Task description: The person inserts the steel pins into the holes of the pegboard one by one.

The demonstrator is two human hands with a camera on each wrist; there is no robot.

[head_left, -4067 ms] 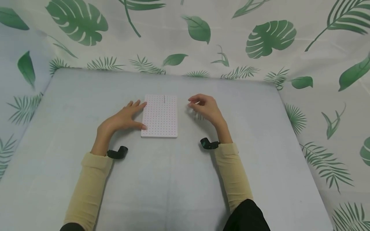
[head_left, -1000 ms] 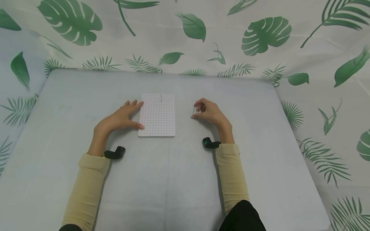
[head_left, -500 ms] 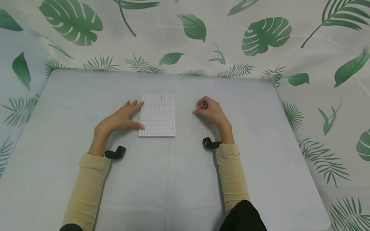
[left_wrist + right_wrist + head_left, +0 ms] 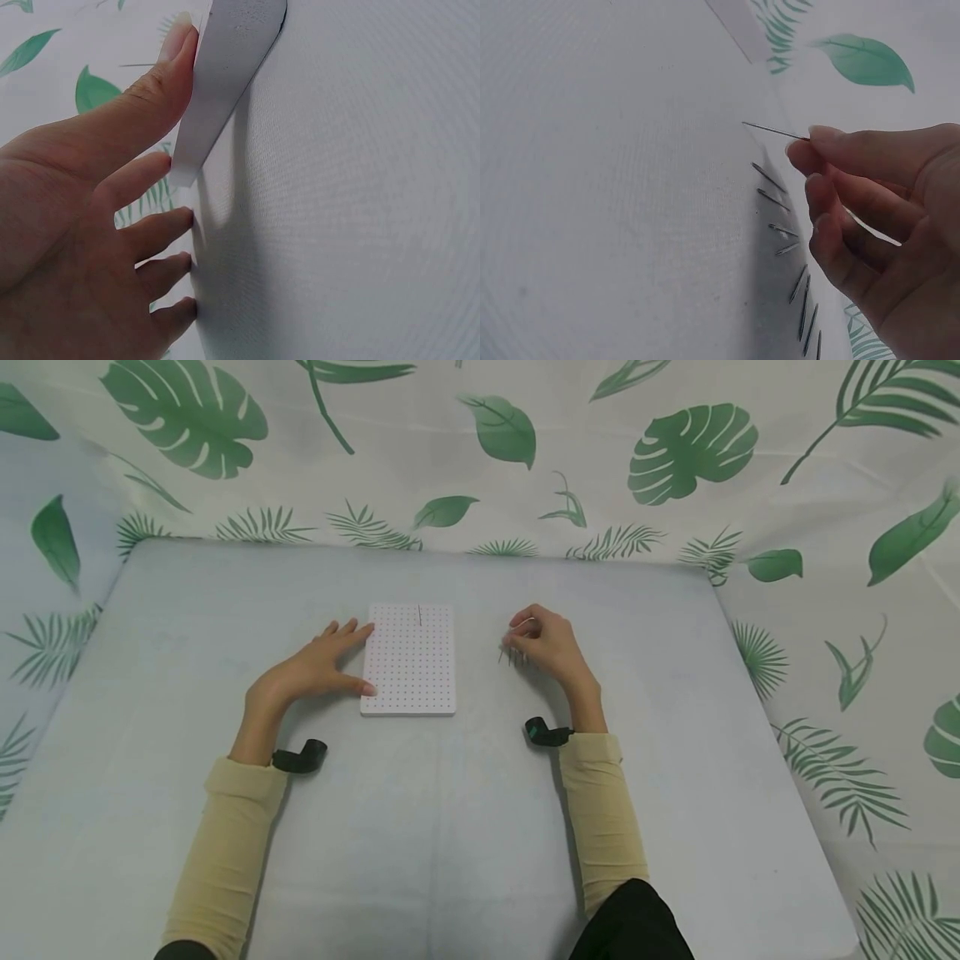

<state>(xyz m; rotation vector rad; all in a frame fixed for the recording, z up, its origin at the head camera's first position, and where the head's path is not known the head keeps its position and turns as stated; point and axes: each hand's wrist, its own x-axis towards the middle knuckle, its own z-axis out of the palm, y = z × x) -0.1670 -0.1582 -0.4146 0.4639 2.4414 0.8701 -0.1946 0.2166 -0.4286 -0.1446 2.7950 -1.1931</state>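
Right hand [image 4: 551,645] pinching a metal pin [image 4: 775,131] near more pins [image 4: 805,308] on the counter [image 4: 450,827], left hand [image 4: 315,667] spread along the left edge of the pegboard [image 4: 411,664].

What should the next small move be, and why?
Probably carry the needle left, over the perforated board. The right hand already pinches it, apart from the board; the left hand touches the board's left edge, which should help steady it. One thin pin at the board's far end suggests a nearby hole as the target.
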